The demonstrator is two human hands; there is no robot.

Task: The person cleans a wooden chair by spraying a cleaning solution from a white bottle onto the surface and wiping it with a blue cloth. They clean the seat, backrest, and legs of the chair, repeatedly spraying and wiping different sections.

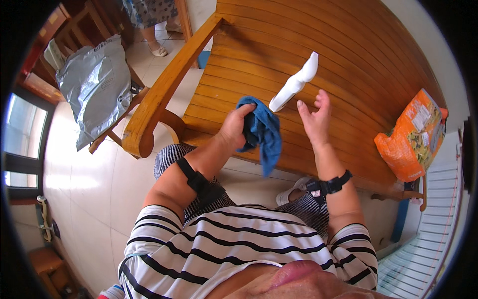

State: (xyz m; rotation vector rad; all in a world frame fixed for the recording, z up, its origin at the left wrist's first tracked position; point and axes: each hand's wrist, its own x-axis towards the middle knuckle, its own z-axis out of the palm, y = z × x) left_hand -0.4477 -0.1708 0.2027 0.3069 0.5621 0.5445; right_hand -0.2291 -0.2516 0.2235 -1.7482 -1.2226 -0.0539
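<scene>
My left hand [235,124] is closed on a bunched blue cloth [262,132], whose loose end hangs down past the front edge of the wooden bench [249,65]. My right hand [316,118] is empty, its fingers partly curled and apart, held over the seat. Between the two hands and a little farther off lies a long, smooth white object [295,83] with a narrowed waist and a rounded far end; I cannot tell its kind. It appears apart from both hands.
A wooden armrest [172,82] bounds the bench at left. Beyond it, a silver-grey plastic bag [99,87] lies on a wooden chair. An orange bag [412,137] sits at the bench's right end, near a white slatted rack [443,209]. Another person's legs [152,40] show at the far left.
</scene>
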